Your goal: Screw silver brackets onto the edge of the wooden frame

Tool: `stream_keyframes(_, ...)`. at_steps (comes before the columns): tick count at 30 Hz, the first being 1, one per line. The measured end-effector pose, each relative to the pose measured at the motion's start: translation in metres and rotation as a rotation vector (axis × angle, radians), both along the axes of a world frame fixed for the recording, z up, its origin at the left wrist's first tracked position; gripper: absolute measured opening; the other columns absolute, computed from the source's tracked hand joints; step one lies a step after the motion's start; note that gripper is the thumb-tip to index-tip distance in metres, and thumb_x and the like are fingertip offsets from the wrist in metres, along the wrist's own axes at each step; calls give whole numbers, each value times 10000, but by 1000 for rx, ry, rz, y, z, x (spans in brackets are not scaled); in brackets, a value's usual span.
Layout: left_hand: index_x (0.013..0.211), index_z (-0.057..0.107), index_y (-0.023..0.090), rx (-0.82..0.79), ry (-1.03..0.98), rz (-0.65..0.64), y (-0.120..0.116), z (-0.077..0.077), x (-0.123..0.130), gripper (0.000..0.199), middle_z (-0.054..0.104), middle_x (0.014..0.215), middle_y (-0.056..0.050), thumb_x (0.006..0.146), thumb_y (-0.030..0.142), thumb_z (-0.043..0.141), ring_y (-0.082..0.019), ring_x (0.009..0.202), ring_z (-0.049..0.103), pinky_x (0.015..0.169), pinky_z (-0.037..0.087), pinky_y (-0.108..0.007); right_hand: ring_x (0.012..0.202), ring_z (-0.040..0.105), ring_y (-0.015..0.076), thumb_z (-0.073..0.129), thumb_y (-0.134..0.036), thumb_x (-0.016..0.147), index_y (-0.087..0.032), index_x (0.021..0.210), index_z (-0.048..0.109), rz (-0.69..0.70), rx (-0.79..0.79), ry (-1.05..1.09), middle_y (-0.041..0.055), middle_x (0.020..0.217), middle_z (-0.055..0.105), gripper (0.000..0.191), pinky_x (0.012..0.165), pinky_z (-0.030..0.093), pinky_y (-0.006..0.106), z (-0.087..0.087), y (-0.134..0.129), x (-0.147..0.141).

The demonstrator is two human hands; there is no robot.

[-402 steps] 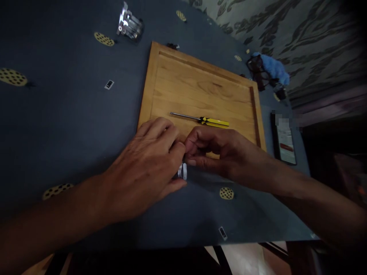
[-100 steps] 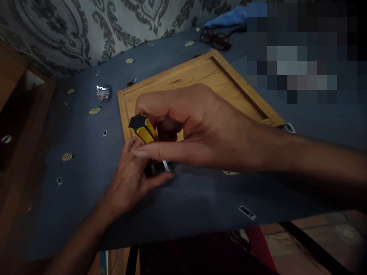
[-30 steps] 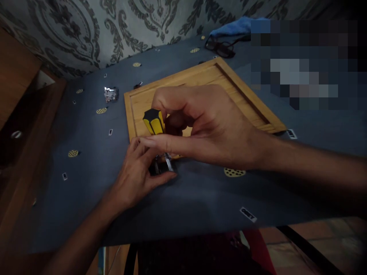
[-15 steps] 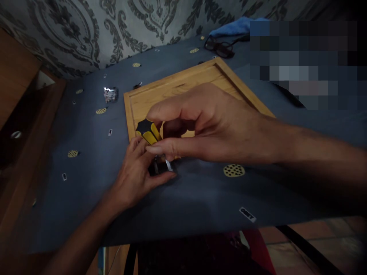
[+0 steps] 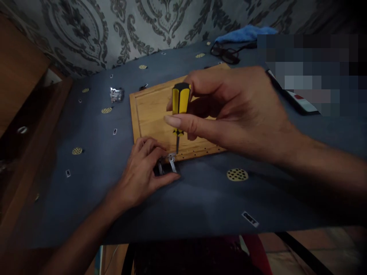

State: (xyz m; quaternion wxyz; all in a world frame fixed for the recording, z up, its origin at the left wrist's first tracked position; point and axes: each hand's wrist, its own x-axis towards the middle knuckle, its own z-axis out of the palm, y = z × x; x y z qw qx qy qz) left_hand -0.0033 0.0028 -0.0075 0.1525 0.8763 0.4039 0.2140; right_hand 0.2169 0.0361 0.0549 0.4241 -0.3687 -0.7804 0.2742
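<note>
My right hand grips a yellow-and-black screwdriver by its handle, thumb on the near side. The screwdriver stands nearly upright, its shaft pointing down beside a metal cabinet hinge; I cannot tell if the tip touches anything. The hinge lies at the near edge of a framed wooden door panel, where small dark holes run in a row. My left hand is closed around the hinge, thumb along its near side and fingers on the panel's corner. Part of the hinge is hidden by those fingers.
A second metal hinge lies on the blue patterned tablecloth, left of the panel. Glasses and a blue cloth lie at the back. A wooden cabinet borders the left side. The right back is pixelated.
My right hand has lifted and moved right with the screwdriver, which is now more upright with its shaft in view. My left hand stays at the hinge. The view has shifted slightly.
</note>
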Motion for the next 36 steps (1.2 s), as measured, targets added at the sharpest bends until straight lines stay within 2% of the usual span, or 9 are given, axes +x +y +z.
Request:
stream_keyframes(5,1005,652,207,-23,-23,-4,0,0,-1,351,666,1084,-67,849,475,817,-279,1109,548,983,492,-467,673,565,153,663,-379,953,-204,752,568,-142,68,-164,-4,686,562,282,600,386,304,-15,14,4)
stream_keyframes(10,1019,655,210,-29,-15,-2,-1,-1,-1,351,661,1106,-69,857,481,808,-283,1127,540,988,497,-465,631,502,127,633,-272,917,-193,778,583,-68,94,-168,-10,719,593,167,605,373,300,-23,20,-9)
stream_keyframes(12,1015,658,213,-26,-13,4,-1,-1,-1,352,660,1096,-69,857,490,805,-280,1106,540,968,508,-463,657,535,127,626,-234,894,-180,922,648,-2,94,-138,-9,781,635,64,627,410,286,-30,22,-14)
stream_keyframes(16,1007,654,210,-31,-17,7,-1,-2,-1,345,663,1093,-69,857,481,807,-280,1099,544,960,512,-468,709,599,149,625,-234,890,-169,1307,602,-36,59,-155,-2,851,675,422,639,443,277,-43,25,-15)
stream_keyframes(19,1013,653,206,-20,-23,0,0,-3,-2,352,670,1106,-71,851,475,814,-289,1114,549,972,508,-482,755,639,183,628,-235,902,-159,1298,623,-119,34,-372,30,879,705,403,649,424,293,-43,28,-11)
stream_keyframes(23,1035,659,207,-14,-25,3,-1,-3,-2,351,670,1109,-73,854,465,814,-290,1125,553,987,502,-483,903,685,266,542,-200,955,-151,1227,674,-90,24,-751,125,1055,744,306,674,401,329,-43,28,-8)
stream_keyframes(27,1035,664,216,-13,-17,5,-2,-2,-1,325,671,1111,-70,855,440,816,-286,1130,555,991,499,-476,916,691,275,531,-174,959,-148,1222,690,-82,32,-860,145,1098,736,308,661,393,331,-52,24,-3)
stream_keyframes(32,1016,661,214,5,-12,12,-2,-1,0,317,671,1093,-65,848,428,824,-281,1120,554,988,500,-463,935,672,268,528,-208,991,-170,1147,708,-89,260,-770,131,1052,730,241,724,513,362,-65,11,15)
stream_keyframes(36,1021,658,191,17,-10,-5,-2,0,1,320,666,1071,-73,857,414,818,-277,1104,545,945,507,-429,994,682,254,530,-202,1019,-178,1096,704,93,526,-518,123,1093,753,192,844,600,429,-74,-13,29)
